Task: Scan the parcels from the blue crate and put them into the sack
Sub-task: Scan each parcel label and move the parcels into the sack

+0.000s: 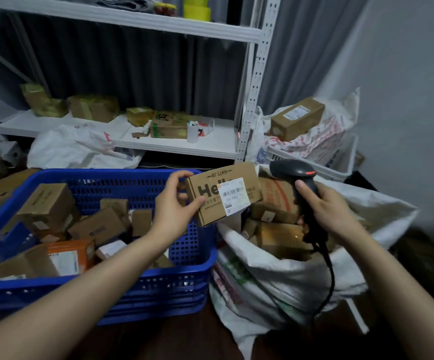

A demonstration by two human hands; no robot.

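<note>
My left hand grips a brown cardboard parcel by its left end, holding it in the air between the crate and the sack with its white barcode label facing me. My right hand holds a black corded barcode scanner by the handle, its head just right of the parcel. The blue crate at the left holds several cardboard parcels. The white woven sack at the right stands open with several boxes inside.
A white metal shelf behind the crate carries taped boxes and a white cup. A white bin at the back right holds printed bags and a long box. A grey wall stands on the right; dark floor lies below.
</note>
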